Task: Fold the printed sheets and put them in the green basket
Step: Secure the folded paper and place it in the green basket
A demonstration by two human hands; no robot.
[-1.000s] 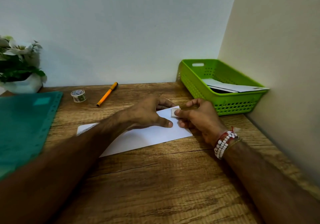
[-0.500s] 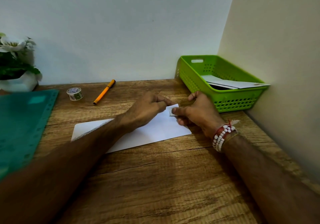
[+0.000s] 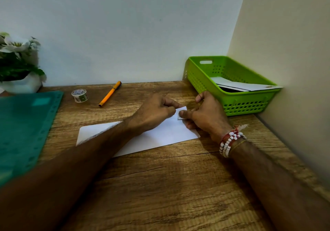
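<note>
Folded sheet [image 3: 160, 136]: white, blank side up, lay flat on the counter [image 3: 178, 186] at centre, its long edge running left to right. Its right end sat just near the basket, likely so the transfer would be short.

Left hand [image 3: 155, 112]: reached across the sheet from the left. The fingers were curled, with forefinger and thumb tips pinching the sheet's far right corner. Judged to be steadying the layers so they would not spring apart.

Right hand [image 3: 207, 116]: came in from the right. The thumb [image 3: 183, 113] pressed down on a small pale flap at the same corner, and the other fingers were curled at the sheet's right edge, so it had hold of the paper. Whether the flap was a turned corner or a bit of tape could not be told.

Green basket [image 3: 250, 98]: stood far right in the angle of the two walls, within reach of the right hand. Folded sheets [image 3: 241, 86] lay inside, one end resting over the right rim.

Stage: judged to be finishing a fold or fastening it. This sheet was not yet in the basket.

Tape roll [image 3: 79, 95]: far left of centre, well apart from the hands.

Pen [image 3: 110, 93]: orange, just right of the tape roll, lying at an angle.

Green mat [image 3: 25, 123]: at the left edge of the counter, clear of the work.

Flower pot [image 3: 21, 84]: far left, against the wall.

Bracelet [image 3: 230, 141]: red and white beads on the right wrist.
</note>
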